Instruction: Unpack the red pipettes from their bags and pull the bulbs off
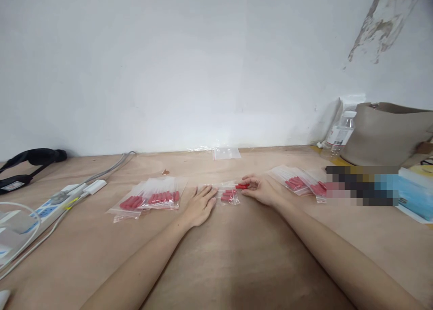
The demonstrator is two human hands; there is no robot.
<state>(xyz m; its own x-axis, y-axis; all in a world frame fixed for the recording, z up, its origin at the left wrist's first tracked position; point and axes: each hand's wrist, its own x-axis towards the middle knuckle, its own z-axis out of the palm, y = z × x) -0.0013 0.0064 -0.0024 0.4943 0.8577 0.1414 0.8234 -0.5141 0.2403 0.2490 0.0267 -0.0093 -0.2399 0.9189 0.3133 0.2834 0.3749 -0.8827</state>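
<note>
In front of me a small clear zip bag (230, 198) lies flat with several short red tubes inside. My left hand (199, 207) rests palm down at the bag's left edge, fingers stretched out. At the bag's upper right corner my right hand (261, 190) pinches a slim red piece (242, 186) between thumb and fingers. A thin pale line runs left from it along the bag's top; whether it is a shaft or the bag's edge I cannot tell. Filled bags of red tubes (158, 196) overlap left of my left hand, and more filled bags (297, 182) lie beyond my right hand.
An unfilled zip bag (226, 154) lies by the wall. At left are a power strip (47, 213) with cables and a black strap-like item (34, 156). A plastic bottle (341, 131), a grey-brown bag (382, 134) and a blue packet (414, 195) stand or lie at right.
</note>
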